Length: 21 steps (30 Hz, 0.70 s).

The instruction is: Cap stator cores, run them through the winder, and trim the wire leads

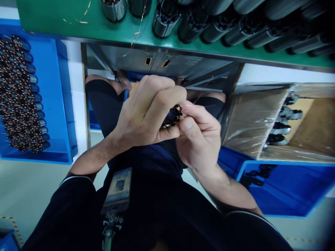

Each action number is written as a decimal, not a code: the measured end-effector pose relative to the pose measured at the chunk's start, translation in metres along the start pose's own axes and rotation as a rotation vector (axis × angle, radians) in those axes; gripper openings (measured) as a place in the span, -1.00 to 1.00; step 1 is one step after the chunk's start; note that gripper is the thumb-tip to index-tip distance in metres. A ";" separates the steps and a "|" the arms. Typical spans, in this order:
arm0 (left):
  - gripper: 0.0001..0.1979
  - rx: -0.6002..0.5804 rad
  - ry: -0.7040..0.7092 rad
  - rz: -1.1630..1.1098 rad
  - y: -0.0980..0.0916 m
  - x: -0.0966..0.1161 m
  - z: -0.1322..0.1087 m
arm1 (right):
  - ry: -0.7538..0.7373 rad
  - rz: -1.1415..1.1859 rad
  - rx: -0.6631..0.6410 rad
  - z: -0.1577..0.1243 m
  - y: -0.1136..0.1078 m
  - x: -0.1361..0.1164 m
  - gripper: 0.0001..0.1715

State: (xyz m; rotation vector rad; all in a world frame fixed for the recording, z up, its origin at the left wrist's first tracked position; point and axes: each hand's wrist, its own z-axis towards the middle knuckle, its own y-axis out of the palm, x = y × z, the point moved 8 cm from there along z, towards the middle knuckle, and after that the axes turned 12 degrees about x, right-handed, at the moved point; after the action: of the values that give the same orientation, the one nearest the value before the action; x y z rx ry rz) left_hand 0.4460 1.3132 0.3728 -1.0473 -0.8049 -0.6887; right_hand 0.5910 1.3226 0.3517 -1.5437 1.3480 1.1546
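Observation:
Over my lap, my left hand is wrapped round a motor stator, a dark ring with copper windings showing at its end. Most of the stator is hidden behind my fingers. My right hand meets it from the right, thumb and forefinger pinched together at the stator's rim. A thin copper wire rises from that pinch toward the upper right.
Along the green bench ahead stand several metal stator cores and loose wire bits. A blue bin of wound stators is at left. At right are a plastic-lined carton holding metal parts and another blue bin.

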 end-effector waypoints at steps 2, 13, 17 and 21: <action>-0.46 -0.043 -0.036 0.010 0.001 0.001 -0.001 | 0.027 0.024 0.028 0.000 0.000 0.001 -0.48; -0.77 0.228 0.358 0.115 -0.036 0.026 -0.022 | -0.080 -0.029 -0.105 0.013 -0.006 -0.013 -0.72; -0.79 0.056 0.063 -0.124 -0.036 0.016 -0.013 | -0.293 -0.231 -0.280 0.030 -0.012 -0.054 -0.93; -0.56 -0.683 -0.761 -0.849 0.009 -0.010 -0.045 | -0.456 -0.453 -0.543 0.034 -0.011 -0.079 -0.85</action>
State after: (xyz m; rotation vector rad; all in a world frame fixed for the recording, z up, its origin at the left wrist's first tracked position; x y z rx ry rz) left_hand 0.4590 1.2752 0.3480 -1.6279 -1.8029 -1.3714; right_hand 0.5945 1.3797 0.4174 -1.6897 0.3658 1.5188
